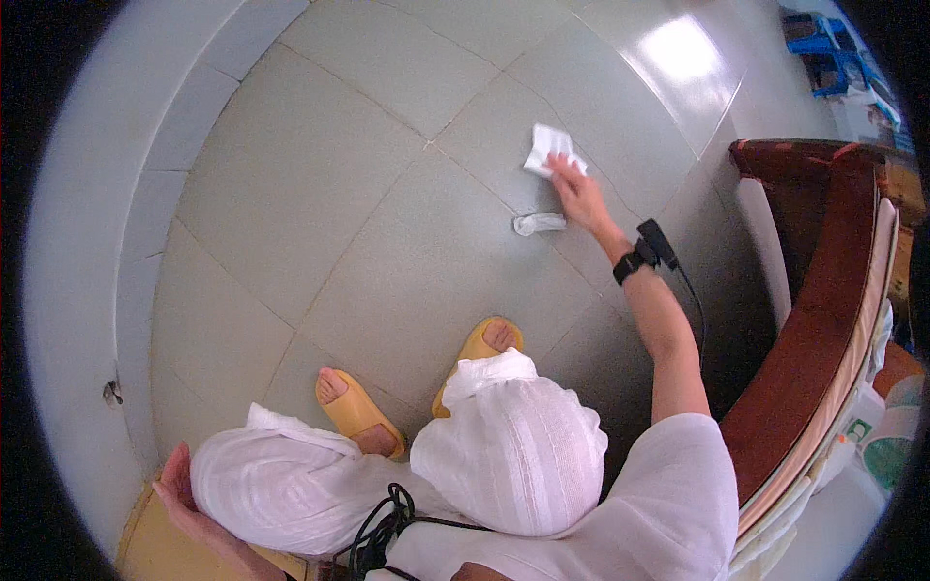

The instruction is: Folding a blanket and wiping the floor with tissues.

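Note:
Out in front, my right hand [572, 185] reaches down over the tiled floor [407, 240], its fingers on the near edge of a flat white cloth or tissue [548, 145]; whether they grip it or only press on it cannot be told. Just below that hand, a rolled white sock or cloth [538, 224] lies on the tiles. At the lower left, my left hand [178, 483] rests beside my knee in white trousers, apparently holding nothing, with its fingers partly hidden.
A dark red wooden bed frame [806, 341] curves along the right side. Blue plastic stools [828, 54] stand at the upper right. A pale wall [80, 240] runs down the left. My feet in yellow slippers [356, 410] are on the floor, and a black cable [392, 516] lies across my lap.

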`<state>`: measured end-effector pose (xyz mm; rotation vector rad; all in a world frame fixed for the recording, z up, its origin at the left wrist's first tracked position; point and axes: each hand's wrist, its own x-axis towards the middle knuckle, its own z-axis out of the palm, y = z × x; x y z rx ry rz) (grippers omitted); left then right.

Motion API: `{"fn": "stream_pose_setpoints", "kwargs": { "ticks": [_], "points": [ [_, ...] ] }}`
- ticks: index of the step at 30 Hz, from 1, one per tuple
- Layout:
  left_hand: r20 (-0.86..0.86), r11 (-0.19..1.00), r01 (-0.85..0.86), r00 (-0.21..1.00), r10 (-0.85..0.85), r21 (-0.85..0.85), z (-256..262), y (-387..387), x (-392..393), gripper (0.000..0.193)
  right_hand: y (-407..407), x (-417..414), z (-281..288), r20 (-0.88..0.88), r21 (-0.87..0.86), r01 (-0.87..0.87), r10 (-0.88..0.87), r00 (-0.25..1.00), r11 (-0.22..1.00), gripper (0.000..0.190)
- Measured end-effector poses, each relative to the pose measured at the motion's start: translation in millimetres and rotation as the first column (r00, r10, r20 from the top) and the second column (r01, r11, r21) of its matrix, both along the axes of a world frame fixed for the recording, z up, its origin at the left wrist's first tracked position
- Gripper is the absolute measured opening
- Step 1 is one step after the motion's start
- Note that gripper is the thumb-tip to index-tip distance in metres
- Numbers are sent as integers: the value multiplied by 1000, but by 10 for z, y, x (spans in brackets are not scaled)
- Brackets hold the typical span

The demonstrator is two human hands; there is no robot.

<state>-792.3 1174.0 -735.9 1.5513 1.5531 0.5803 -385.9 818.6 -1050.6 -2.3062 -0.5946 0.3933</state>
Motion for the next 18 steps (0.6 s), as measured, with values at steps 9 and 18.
{"fn": "stream_pose_setpoints", "kwargs": {
  "ticks": [9, 18],
  "points": [
    [-50, 989, 147, 988, -147, 7, -92, -58, 180, 59, -686, -184, 521, -187, 463, 569, -553, 812, 679, 27],
    [40, 986, 155, 988, -152, -59, -195, -16, 100, 59, -1139, -181, -24, -16, 189, 646, -655, 755, 740, 31]
  ]
}}
